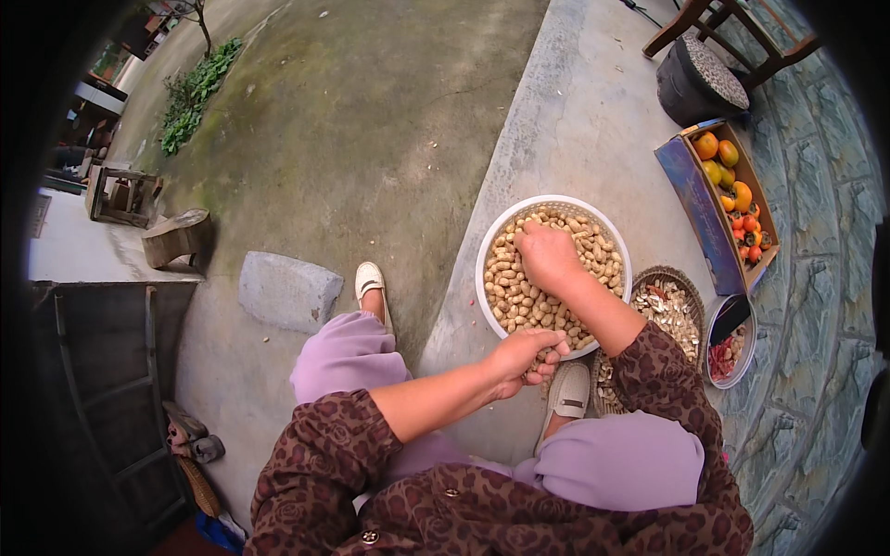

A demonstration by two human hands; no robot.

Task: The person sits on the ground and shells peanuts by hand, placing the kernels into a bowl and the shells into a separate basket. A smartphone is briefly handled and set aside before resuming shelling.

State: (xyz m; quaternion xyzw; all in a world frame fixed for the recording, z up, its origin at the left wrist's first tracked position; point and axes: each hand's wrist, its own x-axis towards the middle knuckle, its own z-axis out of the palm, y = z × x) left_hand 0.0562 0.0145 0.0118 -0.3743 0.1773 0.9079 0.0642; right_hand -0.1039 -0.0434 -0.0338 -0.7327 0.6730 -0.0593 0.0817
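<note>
A round white plastic basket (481, 271) full of unshelled peanuts (511, 281) stands on the concrete ahead. Over the peanuts, fingers pointing down into them, is my right hand (549, 256); its fingertips are partly hidden, so whether it grips one is unclear. My left hand (526, 363) is curled at the basket's near rim, with peanuts in its closed fingers. Right of the basket, a woven basket (678, 278) holds broken peanut shells (667, 309), partly hidden by my right sleeve. Beside it, a clear tub (747, 361) contains reddish bits and a dark flat object.
A cardboard box (695, 201) of persimmons stands by the stone-faced wall (796, 243), below a dark stool with a patterned top (709, 73) and a wooden chair (758, 42). A concrete block (288, 292) lies left of my left shoe (370, 278). My right shoe (570, 389) is against the baskets.
</note>
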